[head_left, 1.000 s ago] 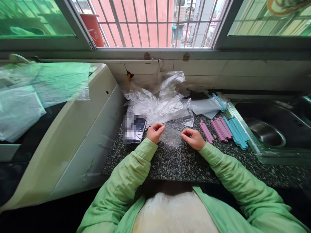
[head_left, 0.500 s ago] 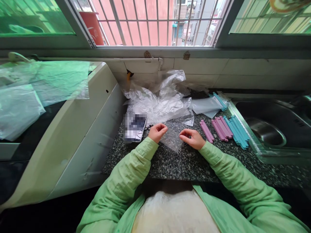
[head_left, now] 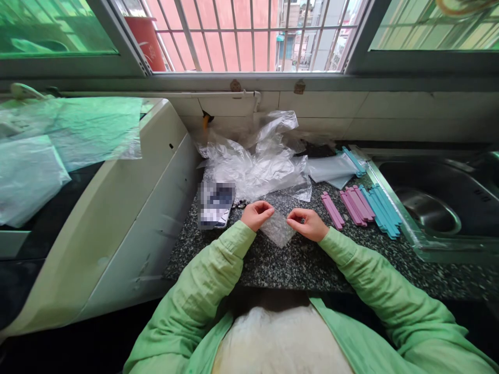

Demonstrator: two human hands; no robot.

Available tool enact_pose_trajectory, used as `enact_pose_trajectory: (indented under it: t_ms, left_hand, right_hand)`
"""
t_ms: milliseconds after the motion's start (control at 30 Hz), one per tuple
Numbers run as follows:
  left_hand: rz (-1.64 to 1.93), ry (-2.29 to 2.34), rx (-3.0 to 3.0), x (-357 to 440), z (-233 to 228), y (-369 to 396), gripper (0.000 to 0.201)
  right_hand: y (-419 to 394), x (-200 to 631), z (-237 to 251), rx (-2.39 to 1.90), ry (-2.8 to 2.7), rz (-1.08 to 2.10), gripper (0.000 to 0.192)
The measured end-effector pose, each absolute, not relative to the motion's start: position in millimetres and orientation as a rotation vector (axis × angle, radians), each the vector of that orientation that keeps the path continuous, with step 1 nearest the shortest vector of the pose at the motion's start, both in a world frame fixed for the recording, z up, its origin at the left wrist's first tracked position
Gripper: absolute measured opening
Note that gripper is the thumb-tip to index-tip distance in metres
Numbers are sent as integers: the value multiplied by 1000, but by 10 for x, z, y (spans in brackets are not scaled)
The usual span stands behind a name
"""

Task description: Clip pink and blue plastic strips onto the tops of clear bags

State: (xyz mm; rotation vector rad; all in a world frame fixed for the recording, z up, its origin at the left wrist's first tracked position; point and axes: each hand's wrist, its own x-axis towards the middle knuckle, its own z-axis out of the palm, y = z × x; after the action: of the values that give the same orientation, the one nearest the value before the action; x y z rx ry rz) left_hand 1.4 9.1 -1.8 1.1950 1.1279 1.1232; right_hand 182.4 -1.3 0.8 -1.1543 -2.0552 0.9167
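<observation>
Soft daylight from the window [head_left: 249, 36] — sharp, edges bowed.

Speckled dark granite bench [head_left: 296, 265] under a wide sliding window [head_left: 249, 36] with vertical bars, green-tinted panes [head_left: 54, 26] to either side, daylight entering, pink building wall [head_left: 234, 31] visible outside. White tiled wall [head_left: 390, 117] below the sill, with a thin white pipe [head_left: 156, 95] running along it; stainless steel sink [head_left: 432, 208] set into the bench at right. Large white appliance [head_left: 117, 223] abutting the bench at left, clear plastic sheeting [head_left: 58, 140] draped over its dark top; dark floor [head_left: 78, 353] below.
</observation>
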Motion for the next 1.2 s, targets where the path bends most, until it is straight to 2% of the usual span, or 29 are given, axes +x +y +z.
enact_pose_trajectory:
  t_ms: [467, 1200]
  left_hand:
    - [1081, 1113, 1178, 57, -25, 74, 31]
    - [1022, 1131, 1226, 21, -60, 96, 35]
  right_hand:
    - [-35, 1794, 23, -1136, -2076, 964, 18]
    - [-20, 1813, 17, -1186, -1956, 830, 18]
